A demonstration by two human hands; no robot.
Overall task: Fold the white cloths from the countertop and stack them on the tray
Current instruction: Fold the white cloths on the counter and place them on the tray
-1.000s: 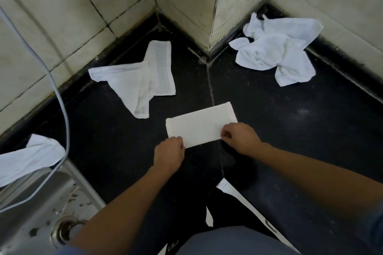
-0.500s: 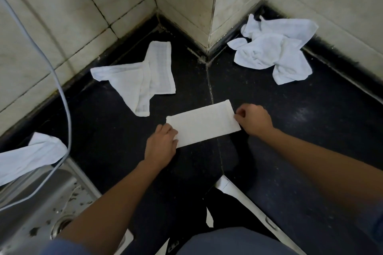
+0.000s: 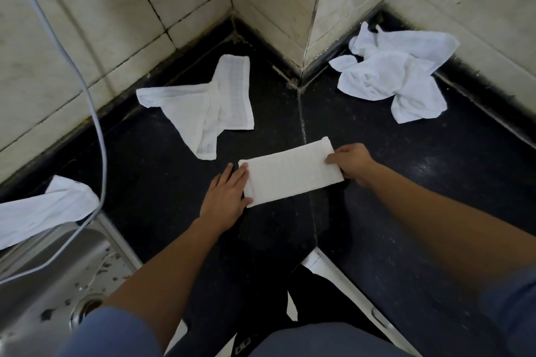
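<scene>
Folded cloth lying on surface in front of wall corner, long axis running left-right, right end nearer corner. Left hand pressing flat on left end, fingers straight; right hand pinching right end. Judgement: next fold bringing short ends together

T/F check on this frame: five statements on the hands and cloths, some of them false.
1. The folded cloth lies flat on the countertop between both hands. True.
2. The left hand is a fist clear of the cloth. False: its straight fingers rest on the cloth's left end.
3. The right hand pinches the cloth's right end. True.
4. A draped cloth lies at the rim of the sink, far left. True.
5. The crumpled cloth pile sits in the sink. False: it lies on the countertop by the right wall.
</scene>
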